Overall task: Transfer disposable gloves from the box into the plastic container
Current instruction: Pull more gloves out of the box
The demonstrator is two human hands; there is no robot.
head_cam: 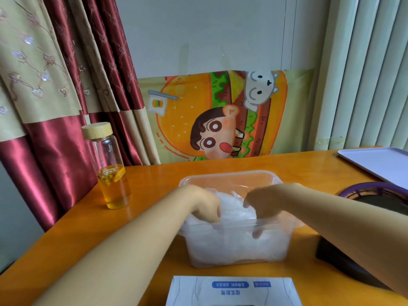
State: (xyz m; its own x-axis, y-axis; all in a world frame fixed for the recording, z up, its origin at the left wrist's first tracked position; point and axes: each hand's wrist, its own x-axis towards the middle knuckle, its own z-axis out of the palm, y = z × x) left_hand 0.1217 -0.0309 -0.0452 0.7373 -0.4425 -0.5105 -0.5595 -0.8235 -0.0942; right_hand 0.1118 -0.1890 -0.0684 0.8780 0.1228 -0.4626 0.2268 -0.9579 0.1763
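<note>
L hand [206, 206], R hand [262, 204] clutch gloves [234, 209] in container [229, 174].

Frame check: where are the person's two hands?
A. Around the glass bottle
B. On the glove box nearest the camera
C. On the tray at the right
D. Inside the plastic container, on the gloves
D: the left hand and right hand both reach down into the plastic container, fingers curled into the gloves; the box lies untouched.
</note>
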